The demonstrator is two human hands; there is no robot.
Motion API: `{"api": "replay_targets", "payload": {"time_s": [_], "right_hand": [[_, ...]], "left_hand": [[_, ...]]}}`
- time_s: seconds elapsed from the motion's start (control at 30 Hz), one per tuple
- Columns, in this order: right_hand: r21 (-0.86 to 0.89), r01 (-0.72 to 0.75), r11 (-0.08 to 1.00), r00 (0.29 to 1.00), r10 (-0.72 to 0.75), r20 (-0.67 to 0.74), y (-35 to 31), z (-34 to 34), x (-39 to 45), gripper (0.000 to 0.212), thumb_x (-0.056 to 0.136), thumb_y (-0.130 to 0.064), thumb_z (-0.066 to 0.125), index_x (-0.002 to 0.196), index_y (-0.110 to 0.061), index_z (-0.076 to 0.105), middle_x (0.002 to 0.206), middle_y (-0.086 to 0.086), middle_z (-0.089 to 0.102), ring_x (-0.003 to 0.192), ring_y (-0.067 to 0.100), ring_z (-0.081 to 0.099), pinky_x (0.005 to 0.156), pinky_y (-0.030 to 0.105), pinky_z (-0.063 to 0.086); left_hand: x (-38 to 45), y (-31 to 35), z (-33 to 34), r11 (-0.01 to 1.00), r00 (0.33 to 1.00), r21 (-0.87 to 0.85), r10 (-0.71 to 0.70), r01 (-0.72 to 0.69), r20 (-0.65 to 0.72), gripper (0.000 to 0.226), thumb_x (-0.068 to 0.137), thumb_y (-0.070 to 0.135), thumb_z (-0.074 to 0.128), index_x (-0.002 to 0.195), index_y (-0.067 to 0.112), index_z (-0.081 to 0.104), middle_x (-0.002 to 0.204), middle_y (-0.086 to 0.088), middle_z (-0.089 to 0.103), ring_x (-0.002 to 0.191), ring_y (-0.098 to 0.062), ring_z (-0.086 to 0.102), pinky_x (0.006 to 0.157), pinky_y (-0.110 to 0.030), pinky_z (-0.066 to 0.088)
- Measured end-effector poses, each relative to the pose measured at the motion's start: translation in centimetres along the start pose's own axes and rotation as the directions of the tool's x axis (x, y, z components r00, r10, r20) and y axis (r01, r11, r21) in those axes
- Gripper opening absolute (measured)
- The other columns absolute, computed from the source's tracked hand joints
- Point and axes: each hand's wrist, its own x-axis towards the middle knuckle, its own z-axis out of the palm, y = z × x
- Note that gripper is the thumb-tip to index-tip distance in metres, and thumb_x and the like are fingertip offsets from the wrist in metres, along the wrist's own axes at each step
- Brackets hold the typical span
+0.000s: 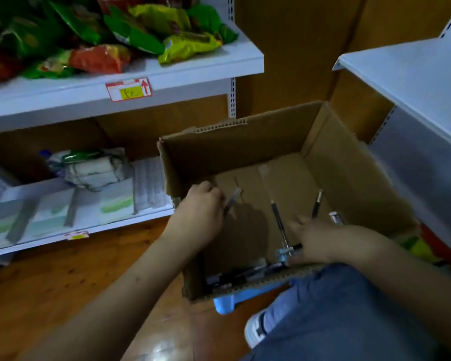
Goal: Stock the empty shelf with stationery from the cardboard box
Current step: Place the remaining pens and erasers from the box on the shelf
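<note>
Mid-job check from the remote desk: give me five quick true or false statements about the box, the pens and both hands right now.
1. Both hands are inside the cardboard box. True.
2. The left hand holds a stapler. False: it holds a pen by its lower end.
3. The box is packed to the rim. False: only loose pens lie on its mostly bare floor.
4. The right hand is down among the pens near the box's near wall. True.
5. The white shelf at upper right carries snack bags. False: its visible surface is bare; the snack bags lie on the upper left shelf.
</note>
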Motion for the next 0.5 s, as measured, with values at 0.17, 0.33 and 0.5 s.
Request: {"api": "replay_targets", "payload": {"time_s": [0.17, 0.33, 0.5], "right_hand": [[-0.335, 0.272, 0.902, 0.953, -0.301, -0.035, -2.5, -1.1, 1.0, 0.097, 0.089, -0.059, 0.056, 0.155, -0.025, -0.006, 0.16, 0.003, 0.013, 0.139, 0.027, 0.025, 0.108, 0.039, 0.033], [-0.346, 0.319, 0.882, 0.943, -0.332, 0.023, -5.4, -5.7, 5.7, 0.096, 0.089, -0.056, 0.058, 0.155, -0.028, -0.006, 0.163, 0.001, -0.005, 0.146, 0.028, 0.016, 0.11, 0.038, 0.031], [-0.433, 0.341, 0.835, 0.938, -0.335, 0.092, -10.4, -8.3, 13.5, 0.052, 0.093, -0.045, 0.057, 0.137, -0.019, 0.047, 0.133, 0.007, 0.053, 0.106, 0.022, 0.057, 0.085, 0.034, 0.052]], "left_hand": [[2.2, -3.5, -1.2, 0.982, 0.915, 0.063, -0.141, 0.178, -0.377, 0.05, 0.084, 0.012, 0.057, 0.134, 0.013, 0.052, 0.145, -0.014, 0.04, 0.138, -0.036, 0.032, 0.112, -0.049, 0.032], [5.4, -4.4, -0.4, 0.903, 0.906, -0.284, -0.381, 0.322, -0.184, 0.081, 0.085, -0.003, 0.052, 0.156, 0.011, 0.017, 0.163, -0.006, 0.004, 0.139, -0.033, 0.034, 0.087, -0.03, 0.044], [6.0, -5.2, 0.2, 0.946, 0.911, -0.185, -0.31, 0.266, -0.272, 0.066, 0.082, -0.001, 0.051, 0.145, 0.016, 0.045, 0.159, -0.009, 0.024, 0.151, -0.029, 0.005, 0.122, -0.047, 0.019]]}}
